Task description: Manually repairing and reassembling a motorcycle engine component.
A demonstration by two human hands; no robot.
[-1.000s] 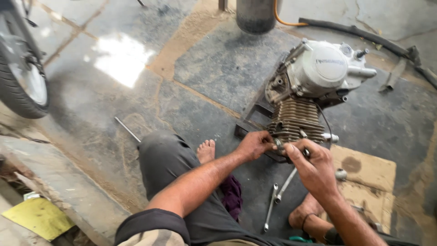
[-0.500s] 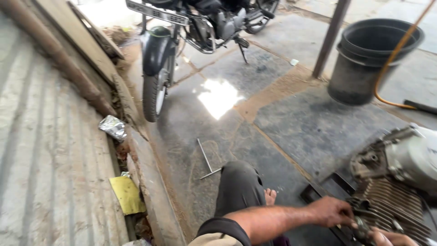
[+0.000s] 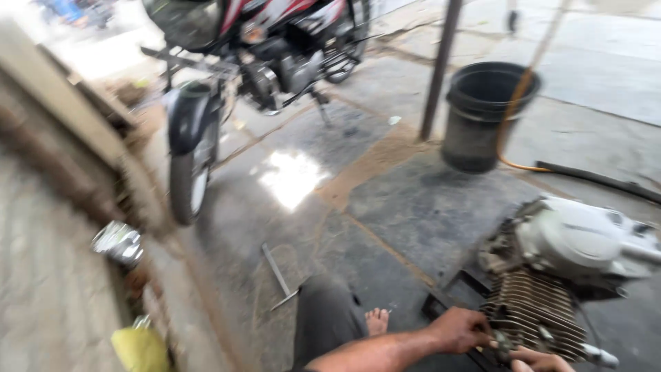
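A motorcycle engine (image 3: 571, 269) with a finned cylinder and pale grey cover sits on the stone floor at the lower right. My left hand (image 3: 460, 329) rests at the near side of the cylinder fins, fingers curled on a small part there. My right hand (image 3: 540, 359) shows only partly at the bottom edge, fingers closed right beside the left hand; what it grips is hidden. My bare foot (image 3: 376, 321) and grey trouser knee (image 3: 326, 313) lie just left of the hands.
A black bucket (image 3: 485, 114) with an orange hose stands beside a metal post (image 3: 438, 65). A parked motorcycle (image 3: 255, 62) fills the upper left. A metal rod tool (image 3: 279, 275) lies on the floor. A yellow wrapper (image 3: 141, 348) and a low wall edge are at left.
The view has swung up and left, then partly back right, bringing the motorcycle and bucket into sight. Both hands have stayed at the engine's cylinder.
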